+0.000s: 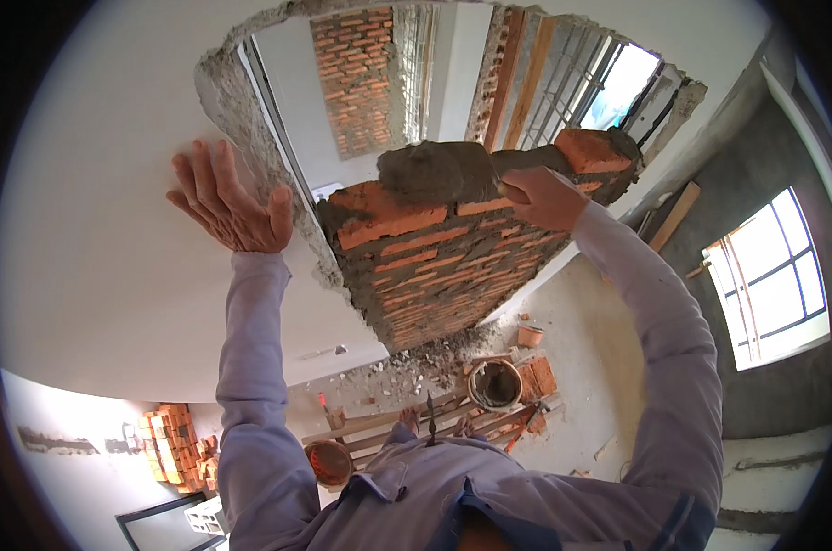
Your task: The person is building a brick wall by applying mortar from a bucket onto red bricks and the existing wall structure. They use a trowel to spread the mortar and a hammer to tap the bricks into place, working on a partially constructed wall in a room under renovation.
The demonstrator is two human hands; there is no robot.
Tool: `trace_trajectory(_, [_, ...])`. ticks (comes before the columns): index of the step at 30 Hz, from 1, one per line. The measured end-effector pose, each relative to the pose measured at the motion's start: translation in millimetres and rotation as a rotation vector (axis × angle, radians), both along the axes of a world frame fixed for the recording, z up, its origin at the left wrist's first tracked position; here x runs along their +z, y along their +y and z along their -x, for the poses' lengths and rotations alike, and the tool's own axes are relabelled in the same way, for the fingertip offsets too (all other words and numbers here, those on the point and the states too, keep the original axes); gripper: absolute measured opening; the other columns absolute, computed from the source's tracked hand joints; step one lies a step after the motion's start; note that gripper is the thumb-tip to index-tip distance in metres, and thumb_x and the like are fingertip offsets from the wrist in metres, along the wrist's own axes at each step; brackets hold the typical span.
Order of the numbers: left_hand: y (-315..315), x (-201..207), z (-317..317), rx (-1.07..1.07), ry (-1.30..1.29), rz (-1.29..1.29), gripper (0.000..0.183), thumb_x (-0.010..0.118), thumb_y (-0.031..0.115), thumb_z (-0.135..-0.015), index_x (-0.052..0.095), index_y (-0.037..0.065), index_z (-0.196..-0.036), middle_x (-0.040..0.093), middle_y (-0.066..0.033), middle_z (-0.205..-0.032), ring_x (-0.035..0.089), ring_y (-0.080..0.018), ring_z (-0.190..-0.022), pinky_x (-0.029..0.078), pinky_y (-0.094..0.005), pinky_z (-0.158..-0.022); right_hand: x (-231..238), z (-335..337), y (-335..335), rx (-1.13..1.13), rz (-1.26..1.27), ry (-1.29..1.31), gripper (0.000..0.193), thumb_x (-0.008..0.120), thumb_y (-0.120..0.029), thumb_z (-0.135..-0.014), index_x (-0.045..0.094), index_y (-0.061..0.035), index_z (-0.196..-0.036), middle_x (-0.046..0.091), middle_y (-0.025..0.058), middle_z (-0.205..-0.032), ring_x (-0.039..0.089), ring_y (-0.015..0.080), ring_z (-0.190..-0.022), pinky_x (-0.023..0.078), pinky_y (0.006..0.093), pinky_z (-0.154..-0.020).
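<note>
My left hand (232, 204) lies flat on the white wall (113, 257), fingers spread, beside the rough broken edge of an opening. In that opening stands a partly built brick wall (443, 275) with grey mortar in its joints. My right hand (546, 198) is closed round the handle of a trowel (513, 192) at the top of the brickwork. A thick heap of wet mortar (425, 172) sits on the top course at the trowel's blade, which is mostly hidden by mortar. To the right of my right hand, an orange brick (592, 151) rests on the top course.
Below me are wooden planks (388, 432), a bucket of mortar (472, 378), a reddish bucket (328, 462) and loose bricks (537, 378). Rubble (416, 365) lies along the wall's foot. Stacked bricks (169, 445) stand lower left; a timber board (676, 217) leans at right.
</note>
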State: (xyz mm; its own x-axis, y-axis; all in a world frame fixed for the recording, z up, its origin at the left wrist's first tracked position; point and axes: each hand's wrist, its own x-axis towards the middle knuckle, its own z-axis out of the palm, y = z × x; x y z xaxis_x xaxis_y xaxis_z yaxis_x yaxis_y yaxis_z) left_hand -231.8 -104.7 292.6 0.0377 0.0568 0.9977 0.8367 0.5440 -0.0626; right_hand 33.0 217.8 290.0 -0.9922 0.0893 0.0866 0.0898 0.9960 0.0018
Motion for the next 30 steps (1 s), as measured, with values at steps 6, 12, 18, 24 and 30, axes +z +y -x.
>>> trace_trajectory(6, [-9.5,-4.2,0.2,-0.027,-0.048,0.007,0.076,0.023,0.064,-0.097,0.039,0.005,-0.143,0.036,-0.0169,-0.150,0.019,-0.0351,-0.146,0.000,-0.0529,-0.118,-10.9,4.8,-49.8,-0.115,-0.378,0.305,0.023,0.061,-0.011,-0.086,0.050,-0.0120,-0.106,0.061,0.0081,-0.097,0.068,0.0266,-0.083,0.058,0.0395,-0.067])
trace_trajectory(12, [-12.9,-2.6,2.3,0.005,-0.039,0.021,0.073,0.024,0.061,-0.098,0.043,0.006,-0.142,0.036,-0.0162,-0.150,0.020,-0.0337,-0.147,-0.002,-0.0521,-0.118,65.5,7.8,-70.3,-0.295,0.037,0.030,0.019,0.063,-0.020,-0.087,0.056,-0.0044,-0.095,0.063,0.0131,-0.079,0.066,0.0303,-0.076,0.050,0.0423,-0.064])
trace_trajectory(18, [-11.8,-4.1,2.1,0.008,-0.074,0.050,0.072,0.024,0.061,-0.099,0.044,0.007,-0.141,0.037,-0.0148,-0.149,0.020,-0.0331,-0.146,-0.003,-0.0513,-0.118,73.1,15.8,-78.3,-0.194,0.242,-0.212,0.028,0.060,-0.026,-0.087,0.057,0.0014,-0.081,0.062,0.0183,-0.071,0.062,0.0324,-0.067,0.046,0.0443,-0.064])
trace_trajectory(24, [-9.2,-8.4,3.4,-0.038,-0.083,0.018,0.068,0.027,0.060,-0.099,0.047,0.009,-0.140,0.039,-0.0130,-0.150,0.021,-0.0331,-0.146,-0.003,-0.0513,-0.119,76.4,1.5,-74.4,-0.388,0.166,-0.330,0.027,0.059,-0.025,-0.091,0.053,0.0014,-0.088,0.054,0.0144,-0.068,0.055,0.0272,-0.065,0.042,0.0413,-0.065])
trace_trajectory(30, [-14.0,-8.6,2.4,-0.016,-0.102,0.046,0.065,0.032,0.059,-0.098,0.052,0.010,-0.136,0.043,-0.0131,-0.147,0.027,-0.0343,-0.144,-0.001,-0.0516,-0.119,87.5,15.1,-106.1,-0.264,0.243,-0.307,0.026,0.058,-0.023,-0.090,0.052,0.0022,-0.088,0.057,0.0177,-0.071,0.058,0.0295,-0.067,0.043,0.0428,-0.065])
